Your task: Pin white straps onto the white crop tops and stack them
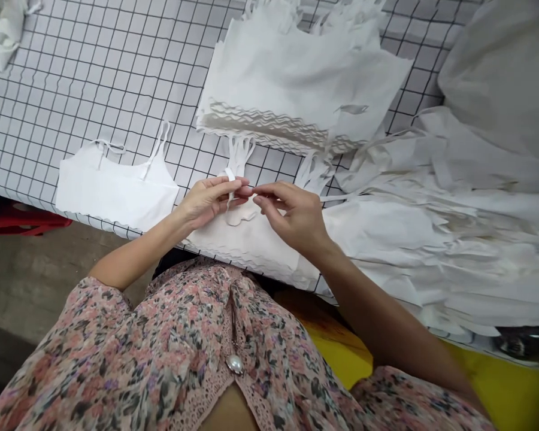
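Checked tablecloth: a white cloth with dark grid lines covers the work surface beyond the hands and out to both sides.
Floor: a grey-brown floor shows below the table edge, down and to the left of the left hand; a red object juts in above it.
Left hand: the left hand pinches a narrow white strap between thumb and fingers, and the strap crosses the fingers.
Right hand: the right hand is curled, its index fingertip meeting the left hand's fingertips and its thumb just below; whether it grips anything between them, one cannot tell.
Tops beneath: white tops with wavy hems lie under and nearer the body than both hands, along the table edge. A thin curled end rests on them just below the left fingers.
Single top: one white strappy top lies flat to the left of the left hand, its straps pointing away from the person.
Stack: a layered stack of white tops sits beyond both hands, rippled hems facing the person.
Heap: loosely overlapping white garments spread to the right of the right hand.
Far corners: a crumpled white bundle lies far beyond and left of the left hand; a large pale fabric mass lies far beyond and right of the right hand.
Clothing: the person wears a floral garment with a pearl-like ornament, below the hands.
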{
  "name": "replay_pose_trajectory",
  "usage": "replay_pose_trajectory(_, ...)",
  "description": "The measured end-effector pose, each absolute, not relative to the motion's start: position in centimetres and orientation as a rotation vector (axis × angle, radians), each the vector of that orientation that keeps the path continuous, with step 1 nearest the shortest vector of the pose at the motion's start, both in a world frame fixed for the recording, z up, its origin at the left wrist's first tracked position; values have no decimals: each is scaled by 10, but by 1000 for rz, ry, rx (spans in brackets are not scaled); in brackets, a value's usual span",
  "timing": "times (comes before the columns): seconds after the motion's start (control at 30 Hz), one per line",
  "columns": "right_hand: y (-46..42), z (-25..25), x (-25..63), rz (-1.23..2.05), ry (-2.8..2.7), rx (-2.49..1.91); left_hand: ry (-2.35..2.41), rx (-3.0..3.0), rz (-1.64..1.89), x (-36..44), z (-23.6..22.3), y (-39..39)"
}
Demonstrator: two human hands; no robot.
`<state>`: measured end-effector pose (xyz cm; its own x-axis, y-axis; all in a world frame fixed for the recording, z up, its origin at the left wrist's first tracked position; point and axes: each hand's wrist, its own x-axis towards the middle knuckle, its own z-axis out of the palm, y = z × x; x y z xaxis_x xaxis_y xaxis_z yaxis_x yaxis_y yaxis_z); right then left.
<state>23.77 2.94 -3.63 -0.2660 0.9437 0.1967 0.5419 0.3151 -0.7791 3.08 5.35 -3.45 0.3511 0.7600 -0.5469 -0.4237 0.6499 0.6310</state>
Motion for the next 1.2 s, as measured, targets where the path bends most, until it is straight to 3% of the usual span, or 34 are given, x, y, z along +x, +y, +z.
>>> replay_pose_trajectory(0.13,40,-37,230,1057,-1725,-1399,936,541,838,29,-35,56)
replay_pose_trajectory(0.3,66,-31,219,1834,-1474,-1206,940,630,784,29,-32,62)
replay_pose_trajectory(0.4,75,-23,223,2087,-1506,-1115,973,619,768,29,-34,67)
replay_pose_trajectory(0.6,66,-10,246,2101,-1769,-1002,1021,623,803,25,-38,79)
replay_pose_trajectory(0.87,66,-32,222,1777,-1399,-1288,940,633,786,30,-29,78)
replay_pose_trajectory(1.1,57,-30,214,2004,-1608,-1122,929,741,854,27,-41,85)
replay_pose_trajectory(1.2,50,-32,213,1893,-1514,-1276,908,772,846,27,-42,90)
